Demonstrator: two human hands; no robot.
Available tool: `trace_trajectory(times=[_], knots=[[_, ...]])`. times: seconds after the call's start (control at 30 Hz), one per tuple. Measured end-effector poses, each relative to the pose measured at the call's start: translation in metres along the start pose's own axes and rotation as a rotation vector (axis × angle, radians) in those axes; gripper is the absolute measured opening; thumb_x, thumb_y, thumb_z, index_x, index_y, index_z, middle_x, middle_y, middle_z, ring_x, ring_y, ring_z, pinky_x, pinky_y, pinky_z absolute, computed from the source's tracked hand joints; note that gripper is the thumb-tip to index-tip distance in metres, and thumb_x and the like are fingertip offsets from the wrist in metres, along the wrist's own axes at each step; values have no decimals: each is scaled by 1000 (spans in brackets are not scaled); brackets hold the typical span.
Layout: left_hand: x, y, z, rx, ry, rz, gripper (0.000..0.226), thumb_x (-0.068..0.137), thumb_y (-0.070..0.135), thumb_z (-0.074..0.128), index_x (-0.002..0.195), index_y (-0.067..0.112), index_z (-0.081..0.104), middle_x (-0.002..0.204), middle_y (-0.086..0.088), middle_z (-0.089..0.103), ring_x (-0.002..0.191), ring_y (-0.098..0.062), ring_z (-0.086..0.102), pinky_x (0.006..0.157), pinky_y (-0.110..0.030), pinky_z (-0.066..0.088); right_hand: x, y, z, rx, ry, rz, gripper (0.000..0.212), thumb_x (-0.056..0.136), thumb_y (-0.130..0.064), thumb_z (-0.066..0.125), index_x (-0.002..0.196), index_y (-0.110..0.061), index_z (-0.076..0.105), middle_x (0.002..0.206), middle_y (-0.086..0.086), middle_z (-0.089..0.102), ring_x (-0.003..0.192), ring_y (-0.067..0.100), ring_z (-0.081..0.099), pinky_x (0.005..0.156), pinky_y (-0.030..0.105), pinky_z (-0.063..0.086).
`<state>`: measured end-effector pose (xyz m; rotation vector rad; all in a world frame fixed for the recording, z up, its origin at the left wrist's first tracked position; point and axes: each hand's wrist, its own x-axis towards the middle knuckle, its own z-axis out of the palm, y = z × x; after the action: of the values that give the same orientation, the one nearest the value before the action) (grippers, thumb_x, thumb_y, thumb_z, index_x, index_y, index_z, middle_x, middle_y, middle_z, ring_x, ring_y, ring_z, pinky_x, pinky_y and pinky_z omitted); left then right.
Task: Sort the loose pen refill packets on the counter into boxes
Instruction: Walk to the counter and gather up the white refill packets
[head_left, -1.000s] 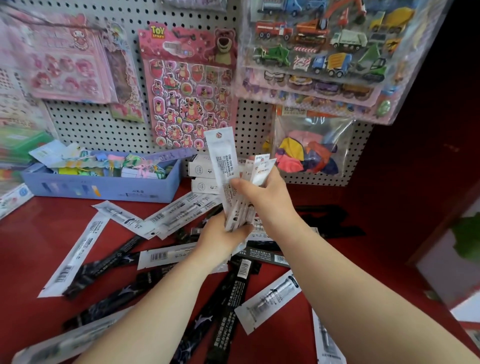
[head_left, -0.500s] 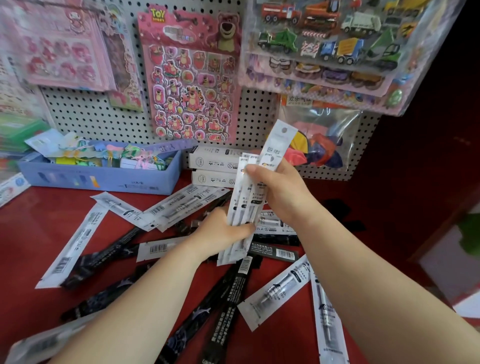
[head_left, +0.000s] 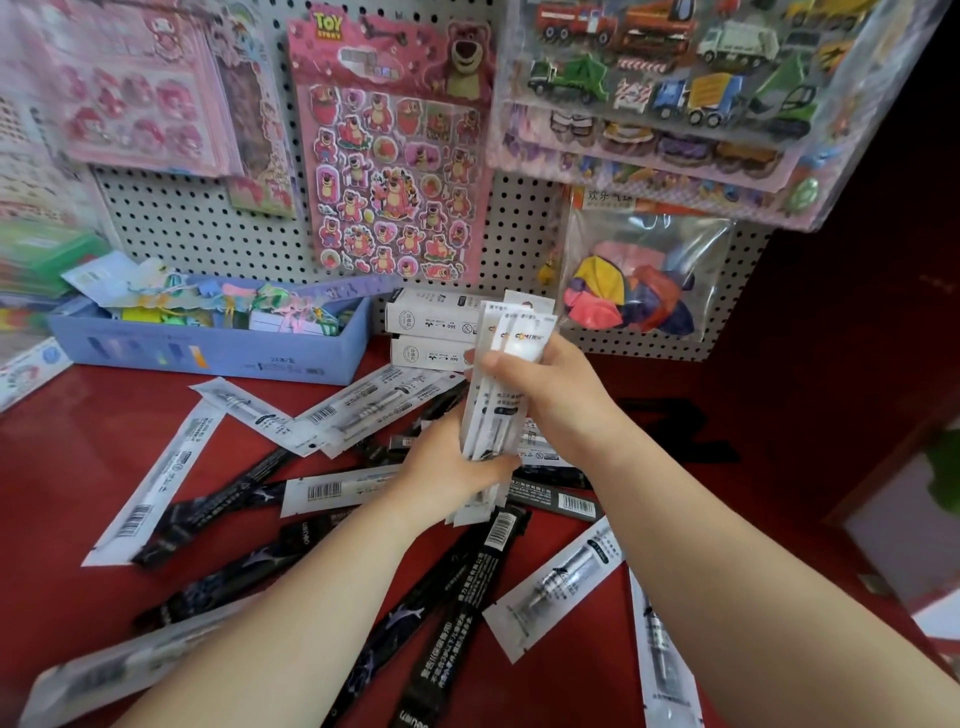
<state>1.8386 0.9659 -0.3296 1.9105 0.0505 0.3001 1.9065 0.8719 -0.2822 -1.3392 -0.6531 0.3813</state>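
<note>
An upright bundle of white pen refill packets (head_left: 501, 395) sits between both hands above the red counter (head_left: 78, 447). My right hand (head_left: 550, 400) grips its upper half, thumb across the front. My left hand (head_left: 452, 470) holds its lower end from the left. Several loose white packets (head_left: 156, 480) and black packets (head_left: 457, 613) lie scattered on the counter under and around my arms. Two small white boxes (head_left: 434, 335) are stacked against the pegboard just behind the bundle.
A blue box (head_left: 208, 353) full of colourful stationery stands at the back left. The pegboard (head_left: 171, 218) carries sticker sheets and a bag of balloons (head_left: 639, 296). A dark red wall (head_left: 841, 312) closes the right side.
The tall packet that stuck out above the bundle has been pushed down level with the others. Both hands have squared the bundle upright and closed tighter on it.
</note>
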Motion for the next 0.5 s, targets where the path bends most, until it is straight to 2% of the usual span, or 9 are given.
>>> trace_trajectory(times=[0.13,0.27,0.3,0.4,0.5], knots=[[1,1,-1,-8,-55,-22,28,79,13,65,76,37,52,75,20,58,70,10,52,55,4,39,-1,-6,6,-18,101,-30,22,82,3,58,78,-19,59,68,-8,67,62,4,63,64,22,53],[-1,-2,-6,-110,-90,-46,26,81,12,62,80,37,55,74,21,60,60,15,58,56,2,42,1,-12,-8,131,235,-98,12,83,-1,58,83,-13,58,79,1,63,71,12,61,74,32,51],[-1,-3,-6,-112,-87,-47,26,82,11,61,81,36,55,76,22,59,60,16,57,57,2,42,1,-11,-13,153,209,-87,9,81,-6,60,87,-12,58,81,2,63,72,12,62,73,31,52],[0,-4,-1,-65,-83,-22,23,85,10,58,89,32,53,81,23,57,69,13,55,59,4,40,-5,-2,-16,128,33,2,20,73,-15,58,92,-12,61,85,1,67,77,10,66,72,27,57],[2,0,3,-46,-90,-17,19,86,13,57,91,31,53,82,23,55,77,12,50,60,7,38,-14,11,-11,99,-69,97,18,81,1,58,89,-15,62,78,-3,72,77,10,68,75,26,57]])
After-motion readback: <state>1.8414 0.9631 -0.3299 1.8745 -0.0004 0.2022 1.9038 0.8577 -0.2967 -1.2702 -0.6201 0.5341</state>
